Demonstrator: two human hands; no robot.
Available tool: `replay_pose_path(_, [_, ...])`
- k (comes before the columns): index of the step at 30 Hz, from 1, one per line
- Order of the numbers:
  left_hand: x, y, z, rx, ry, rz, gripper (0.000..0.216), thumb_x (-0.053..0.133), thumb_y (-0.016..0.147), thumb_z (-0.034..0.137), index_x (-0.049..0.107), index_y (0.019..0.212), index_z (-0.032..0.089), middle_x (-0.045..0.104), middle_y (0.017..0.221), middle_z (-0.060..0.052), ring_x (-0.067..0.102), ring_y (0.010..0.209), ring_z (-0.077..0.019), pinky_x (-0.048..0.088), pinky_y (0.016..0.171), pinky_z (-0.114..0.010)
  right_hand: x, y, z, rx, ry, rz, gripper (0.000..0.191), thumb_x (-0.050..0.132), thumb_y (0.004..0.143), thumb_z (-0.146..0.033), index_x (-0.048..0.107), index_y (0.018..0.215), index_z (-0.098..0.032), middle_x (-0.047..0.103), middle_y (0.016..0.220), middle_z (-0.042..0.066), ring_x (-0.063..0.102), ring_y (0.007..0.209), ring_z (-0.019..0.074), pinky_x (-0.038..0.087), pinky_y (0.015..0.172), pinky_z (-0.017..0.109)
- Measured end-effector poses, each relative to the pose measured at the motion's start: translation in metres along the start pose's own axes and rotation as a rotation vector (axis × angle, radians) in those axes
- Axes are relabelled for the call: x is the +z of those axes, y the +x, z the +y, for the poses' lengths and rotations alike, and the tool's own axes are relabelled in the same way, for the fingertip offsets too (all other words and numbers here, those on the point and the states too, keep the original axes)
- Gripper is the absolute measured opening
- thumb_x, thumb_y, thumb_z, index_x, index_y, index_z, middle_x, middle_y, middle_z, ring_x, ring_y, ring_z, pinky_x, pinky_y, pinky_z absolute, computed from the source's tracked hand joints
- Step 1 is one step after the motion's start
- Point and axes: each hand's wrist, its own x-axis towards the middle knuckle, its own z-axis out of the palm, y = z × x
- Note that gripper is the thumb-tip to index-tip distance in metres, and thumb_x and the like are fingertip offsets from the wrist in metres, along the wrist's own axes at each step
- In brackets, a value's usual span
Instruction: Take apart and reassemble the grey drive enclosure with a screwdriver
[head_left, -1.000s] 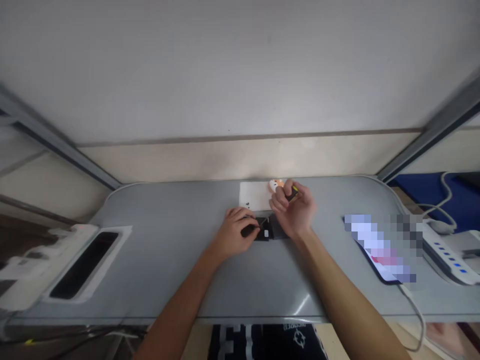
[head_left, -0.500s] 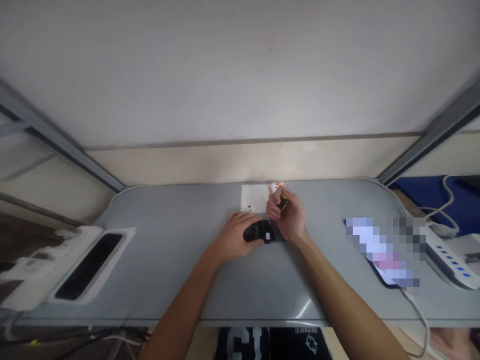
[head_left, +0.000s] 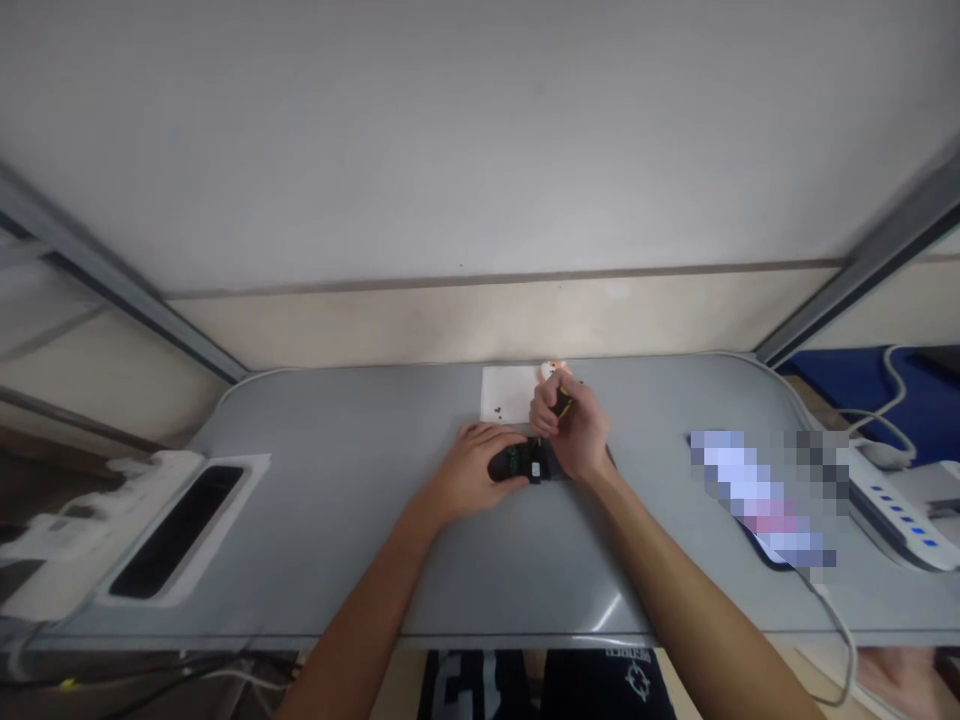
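On the grey tabletop lies a small black electronic device (head_left: 534, 470), its casing opened so that a green circuit board and a small white label show. My left hand (head_left: 478, 470) is curled around its left end, thumb at the near side and fingers at the far side. My right hand (head_left: 577, 425) is closed around the black-and-yellow handle of a screwdriver (head_left: 562, 401), held above the device's right end. The screwdriver's tip is hidden by the hand. Behind the hands is a white sheet of paper (head_left: 510, 390) with a few tiny dark pieces (head_left: 498, 411), probably screws.
An orange-and-white figure (head_left: 553, 370) sits behind my right hand. At left, a phone-like black slab (head_left: 180, 530) lies beside a white power strip (head_left: 82, 540). A phone (head_left: 761, 500) with a cable and another power strip (head_left: 900, 510) are at right. A wall (head_left: 420, 325) closes off the back.
The view has shifted slightly. Both hands keep nearly the same pose, with my right hand still gripping the screwdriver over the device.
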Motion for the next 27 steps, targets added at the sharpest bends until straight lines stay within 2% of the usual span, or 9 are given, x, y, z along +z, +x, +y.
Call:
replay_pose_path(7, [0.001, -0.001, -0.002, 0.029, -0.002, 0.016, 0.044, 0.083, 0.082, 0.028, 0.067, 0.123, 0.029, 0.07, 0.135, -0.004, 0.062, 0.128, -0.028, 0.04, 0.113, -0.049, -0.001, 0.0, 0.002, -0.047, -0.138, -0.049, 0.033, 0.065, 0.093, -0.048, 0.061, 0.077, -0.02, 0.05, 0.06, -0.002, 0.042, 0.05, 0.0099, 0.037, 0.051, 0.025])
replay_pose_path(12, [0.003, -0.001, -0.003, 0.044, 0.002, 0.019, 0.042, 0.084, 0.082, 0.029, 0.067, 0.121, 0.028, 0.072, 0.131, -0.003, 0.062, 0.127, -0.0278, 0.04, 0.112, -0.048, -0.006, 0.003, -0.001, -0.042, -0.166, -0.096, 0.036, 0.08, 0.085, -0.045, 0.052, 0.082, -0.023, 0.064, 0.085, 0.0, 0.062, 0.069, 0.0141, 0.049, 0.062, 0.027])
replay_pose_path(14, [0.004, 0.0, -0.003, 0.038, 0.001, 0.021, 0.041, 0.083, 0.083, 0.03, 0.067, 0.12, 0.028, 0.072, 0.131, -0.003, 0.063, 0.125, -0.0275, 0.041, 0.111, -0.048, -0.008, 0.005, -0.001, -0.035, -0.151, -0.043, 0.042, 0.083, 0.084, -0.044, 0.046, 0.084, -0.025, 0.058, 0.075, -0.005, 0.056, 0.059, 0.0109, 0.045, 0.055, 0.024])
replay_pose_path(16, [0.005, 0.0, -0.003, 0.035, 0.006, 0.023, 0.038, 0.083, 0.083, 0.03, 0.068, 0.117, 0.027, 0.072, 0.13, -0.004, 0.064, 0.123, -0.0272, 0.043, 0.11, -0.048, -0.011, 0.007, 0.001, -0.064, -0.173, 0.038, 0.045, 0.082, 0.085, -0.048, 0.044, 0.082, -0.025, 0.042, 0.061, -0.01, 0.036, 0.046, 0.0065, 0.032, 0.046, 0.02])
replay_pose_path(19, [0.007, 0.001, -0.005, 0.043, 0.015, 0.043, 0.031, 0.083, 0.083, 0.028, 0.069, 0.111, 0.026, 0.073, 0.129, -0.004, 0.065, 0.121, -0.0262, 0.044, 0.109, -0.047, -0.014, 0.012, 0.003, -0.086, -0.173, 0.064, 0.043, 0.069, 0.09, -0.064, 0.053, 0.087, -0.025, 0.034, 0.057, -0.011, 0.023, 0.045, 0.0068, 0.023, 0.044, 0.02])
replay_pose_path(21, [0.009, 0.001, -0.007, 0.051, 0.021, 0.062, 0.028, 0.084, 0.083, 0.028, 0.07, 0.107, 0.025, 0.072, 0.13, -0.005, 0.065, 0.123, -0.026, 0.044, 0.11, -0.047, -0.014, 0.013, 0.001, -0.062, -0.136, 0.024, 0.044, 0.061, 0.093, -0.067, 0.061, 0.095, -0.023, 0.041, 0.061, -0.007, 0.032, 0.048, 0.0086, 0.029, 0.047, 0.022])
replay_pose_path(23, [0.01, 0.001, -0.009, 0.064, 0.028, 0.081, 0.027, 0.085, 0.083, 0.028, 0.071, 0.106, 0.025, 0.072, 0.132, -0.005, 0.065, 0.124, -0.0262, 0.044, 0.111, -0.048, -0.014, 0.012, -0.002, -0.044, -0.13, -0.014, 0.039, 0.065, 0.093, -0.06, 0.065, 0.095, -0.021, 0.051, 0.071, -0.002, 0.044, 0.057, 0.0104, 0.039, 0.054, 0.025])
replay_pose_path(25, [0.012, 0.001, -0.011, 0.082, 0.029, 0.096, 0.026, 0.085, 0.083, 0.028, 0.072, 0.106, 0.025, 0.072, 0.132, -0.005, 0.066, 0.123, -0.0261, 0.045, 0.11, -0.047, -0.014, 0.009, -0.004, -0.053, -0.151, -0.031, 0.034, 0.076, 0.088, -0.052, 0.062, 0.086, -0.021, 0.057, 0.083, 0.001, 0.055, 0.068, 0.0121, 0.045, 0.063, 0.027])
replay_pose_path(27, [0.012, 0.0, -0.012, 0.098, 0.026, 0.107, 0.026, 0.085, 0.084, 0.028, 0.073, 0.106, 0.026, 0.073, 0.131, -0.005, 0.066, 0.123, -0.0259, 0.046, 0.109, -0.046, -0.016, 0.008, -0.004, -0.045, -0.169, -0.043, 0.039, 0.083, 0.082, -0.048, 0.054, 0.082, -0.022, 0.059, 0.085, 0.0, 0.058, 0.07, 0.0125, 0.047, 0.065, 0.028])
